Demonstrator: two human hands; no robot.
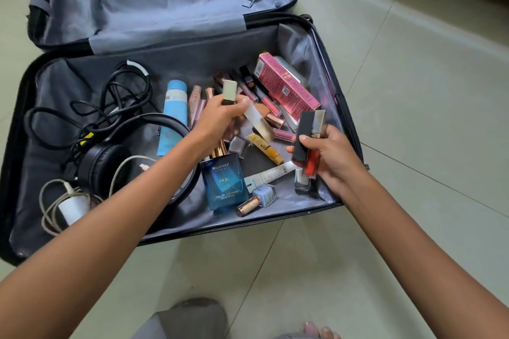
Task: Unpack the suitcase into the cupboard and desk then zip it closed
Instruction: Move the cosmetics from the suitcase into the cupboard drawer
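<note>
Toes (321,331) short of the suitcase (248,224); right hand (333,157) curled round lipsticks (304,135), left hand (220,121) pinching a green-capped tube (230,92); squeeze firmly, add few more, drop none.

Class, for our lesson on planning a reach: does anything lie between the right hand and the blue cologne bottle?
Yes. A white tube lies on the suitcase lining between the right hand and the cologne bottle. That hand also grips several lipsticks.
</note>
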